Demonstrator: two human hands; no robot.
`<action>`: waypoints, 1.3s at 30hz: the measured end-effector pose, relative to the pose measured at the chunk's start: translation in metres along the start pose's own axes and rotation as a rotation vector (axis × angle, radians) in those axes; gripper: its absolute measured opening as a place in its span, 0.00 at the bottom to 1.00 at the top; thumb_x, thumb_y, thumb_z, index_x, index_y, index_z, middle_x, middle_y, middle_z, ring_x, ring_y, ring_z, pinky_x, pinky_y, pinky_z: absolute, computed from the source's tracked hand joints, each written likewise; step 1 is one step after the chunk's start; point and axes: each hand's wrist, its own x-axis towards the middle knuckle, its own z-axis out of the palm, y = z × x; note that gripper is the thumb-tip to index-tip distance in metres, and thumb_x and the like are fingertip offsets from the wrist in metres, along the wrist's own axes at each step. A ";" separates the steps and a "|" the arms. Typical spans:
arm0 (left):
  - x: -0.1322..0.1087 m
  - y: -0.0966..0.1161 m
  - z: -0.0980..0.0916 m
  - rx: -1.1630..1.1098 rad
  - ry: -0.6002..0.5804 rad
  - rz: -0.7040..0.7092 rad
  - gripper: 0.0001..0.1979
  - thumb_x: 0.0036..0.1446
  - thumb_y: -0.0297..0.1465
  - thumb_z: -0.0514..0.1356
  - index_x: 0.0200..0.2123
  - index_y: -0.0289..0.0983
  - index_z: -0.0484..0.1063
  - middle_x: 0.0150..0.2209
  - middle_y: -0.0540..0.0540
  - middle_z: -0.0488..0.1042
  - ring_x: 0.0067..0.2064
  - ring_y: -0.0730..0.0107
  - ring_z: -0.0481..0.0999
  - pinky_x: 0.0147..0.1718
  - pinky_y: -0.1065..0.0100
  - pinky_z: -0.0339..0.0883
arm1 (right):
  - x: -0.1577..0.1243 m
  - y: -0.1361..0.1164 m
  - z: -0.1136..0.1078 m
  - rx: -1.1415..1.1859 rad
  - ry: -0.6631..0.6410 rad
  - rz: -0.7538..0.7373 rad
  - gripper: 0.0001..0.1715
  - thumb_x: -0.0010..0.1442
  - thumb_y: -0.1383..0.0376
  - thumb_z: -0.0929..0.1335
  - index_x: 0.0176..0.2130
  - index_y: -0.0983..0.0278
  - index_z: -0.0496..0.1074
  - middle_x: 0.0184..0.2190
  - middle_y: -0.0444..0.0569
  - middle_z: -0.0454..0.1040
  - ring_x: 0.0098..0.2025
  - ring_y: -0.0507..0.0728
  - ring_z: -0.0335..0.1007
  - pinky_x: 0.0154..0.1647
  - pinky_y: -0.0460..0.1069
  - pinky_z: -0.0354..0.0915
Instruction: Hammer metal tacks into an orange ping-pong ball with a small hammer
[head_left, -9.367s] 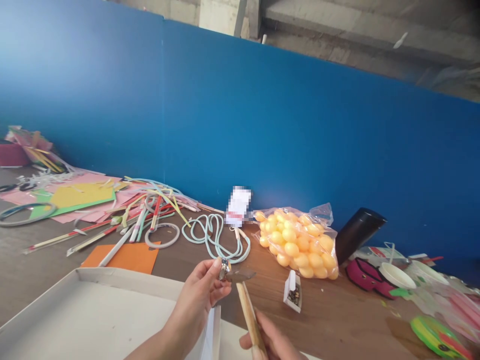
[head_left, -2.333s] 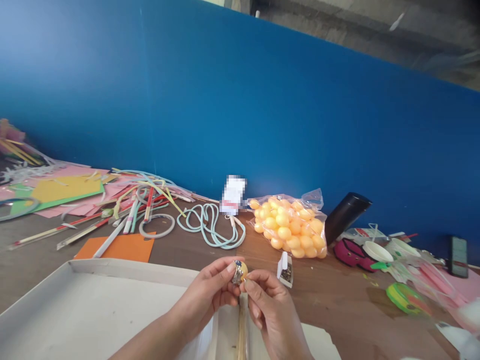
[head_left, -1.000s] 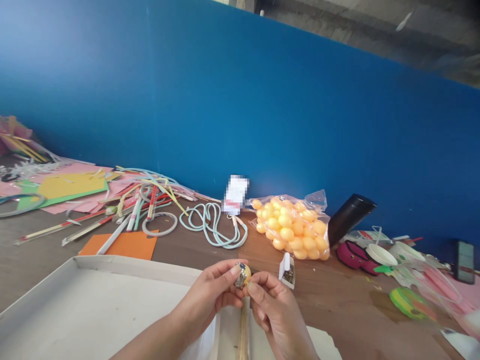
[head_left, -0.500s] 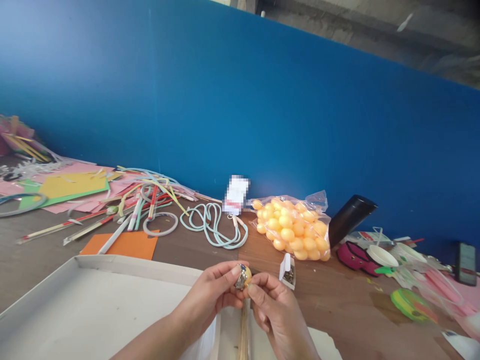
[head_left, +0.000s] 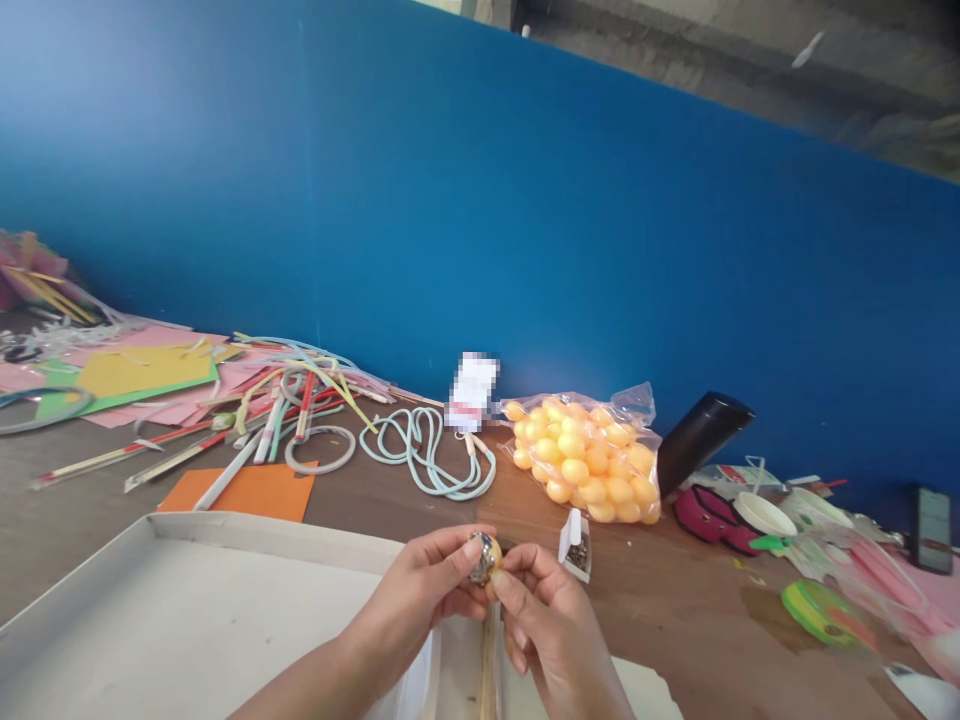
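A small ball [head_left: 486, 558], yellow on its right side and shiny silver on its left, sits between my hands. My left hand [head_left: 435, 575] is closed around it, thumb on the silver part. My right hand [head_left: 544, 605] pinches thumb and forefinger against the ball's yellow edge; anything tiny between those fingertips is hidden. Just beyond the right hand stands a small open white box [head_left: 576, 546] of tiny dark metallic pieces. Below the hands runs a light wooden stick [head_left: 488, 670]. A clear bag of yellow-orange balls [head_left: 585, 455] lies farther back.
A shallow white tray [head_left: 225, 600] fills the front left. Coloured paper [head_left: 150, 372], straws and a coiled pale-blue cord [head_left: 431, 455] lie behind it. At right are a black cylinder [head_left: 705, 440], a magenta pouch [head_left: 712, 517], a green-yellow tape roll [head_left: 821, 610] and a phone [head_left: 932, 528].
The ball has turned slightly in my fingers, showing more of its silver side. My right hand has shifted a little; the things on the table stay put.
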 end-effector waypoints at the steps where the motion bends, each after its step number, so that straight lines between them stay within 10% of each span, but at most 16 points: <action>1: 0.000 0.000 0.000 0.009 0.002 -0.002 0.18 0.50 0.37 0.63 0.42 0.32 0.74 0.33 0.42 0.73 0.29 0.74 0.70 0.29 0.71 0.66 | 0.001 0.001 0.000 0.001 -0.006 -0.006 0.17 0.49 0.57 0.73 0.30 0.65 0.64 0.17 0.38 0.67 0.12 0.42 0.50 0.10 0.39 0.49; 18: 0.002 -0.002 -0.004 -0.135 -0.052 -0.028 0.15 0.56 0.35 0.58 0.41 0.30 0.73 0.30 0.43 0.72 0.27 0.78 0.69 0.27 0.77 0.66 | 0.000 -0.003 -0.004 -0.084 -0.018 -0.084 0.15 0.56 0.56 0.67 0.37 0.64 0.64 0.23 0.42 0.70 0.15 0.44 0.52 0.13 0.41 0.55; 27: 0.006 0.003 -0.007 -0.262 0.027 -0.074 0.15 0.55 0.35 0.58 0.40 0.29 0.72 0.35 0.39 0.74 0.27 0.79 0.71 0.27 0.77 0.70 | -0.004 -0.004 -0.017 -1.032 -0.018 -0.053 0.16 0.56 0.57 0.63 0.41 0.63 0.68 0.20 0.44 0.70 0.21 0.54 0.67 0.22 0.46 0.59; 33: 0.006 0.001 -0.009 -0.235 0.051 -0.030 0.14 0.55 0.34 0.58 0.42 0.30 0.72 0.35 0.40 0.74 0.27 0.78 0.71 0.26 0.77 0.70 | -0.009 0.015 -0.002 -1.445 -0.033 0.133 0.49 0.43 0.62 0.68 0.61 0.71 0.52 0.37 0.61 0.78 0.38 0.71 0.75 0.36 0.56 0.65; 39: 0.006 0.000 -0.013 -0.189 0.079 0.011 0.14 0.55 0.33 0.59 0.43 0.33 0.72 0.35 0.42 0.73 0.28 0.77 0.71 0.27 0.75 0.70 | -0.002 0.037 -0.017 -1.184 0.046 0.056 0.46 0.43 0.68 0.66 0.61 0.66 0.53 0.36 0.55 0.78 0.35 0.64 0.76 0.35 0.51 0.67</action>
